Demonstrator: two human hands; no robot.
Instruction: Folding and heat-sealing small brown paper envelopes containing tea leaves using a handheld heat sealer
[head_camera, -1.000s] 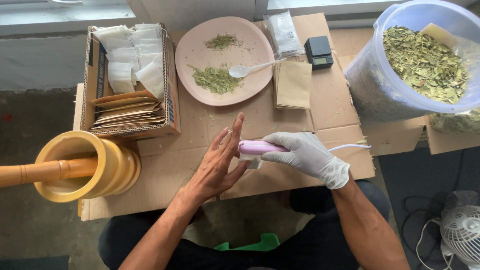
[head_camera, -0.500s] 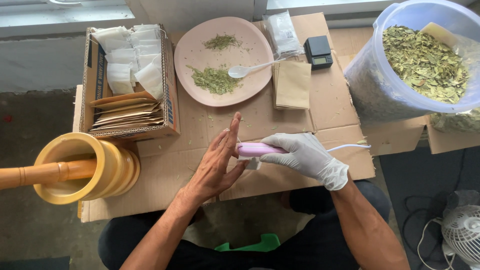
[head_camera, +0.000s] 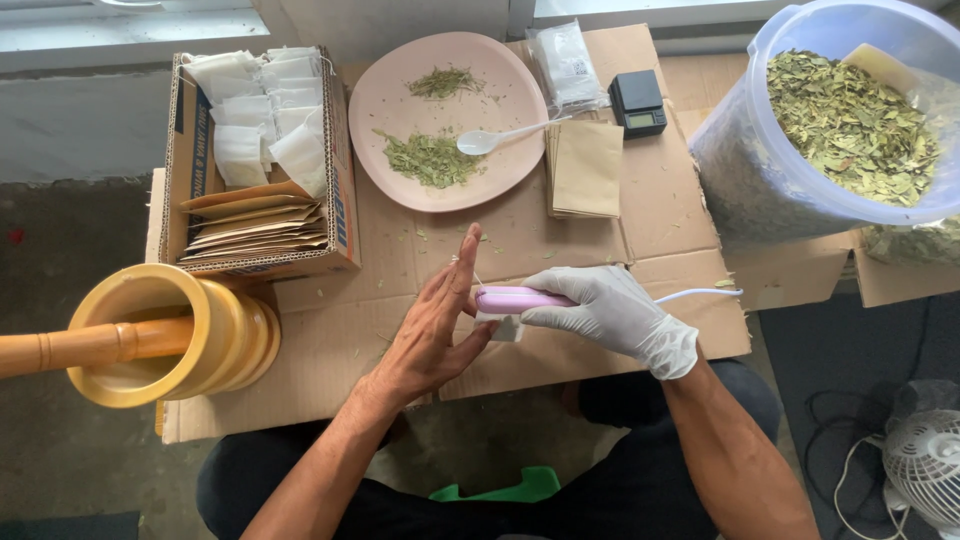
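From the left I see a yellow wooden mortar (head_camera: 170, 335) with its pestle, then an open cardboard box of paper sachets (head_camera: 255, 165). My bare left hand (head_camera: 435, 330) is flat, fingers extended, pressing against the tip of a slim pink plastic sealer (head_camera: 520, 299) on the cardboard sheet (head_camera: 330, 340). My gloved right hand (head_camera: 615, 315) grips that sealer's body, its white cord (head_camera: 700, 294) trailing right.

left hand (head_camera: 432, 335) | fingers slightly lowered toward pink sealer (head_camera: 522, 299)
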